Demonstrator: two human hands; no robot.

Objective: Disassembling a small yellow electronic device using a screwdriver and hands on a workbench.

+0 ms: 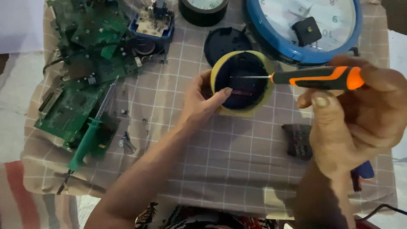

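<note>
Several green circuit boards [80, 63] and a green-handled soldering iron [87, 140] lie at left on a checked cloth [220, 169]. At centre, the left hand [199, 101] grips a small yellow-rimmed round case [242, 82] — perhaps a clock housing — while the right hand [360, 114] clasps an orange screwdriver [316, 77], tip inside it, below a blue wall clock [305, 25].
</note>
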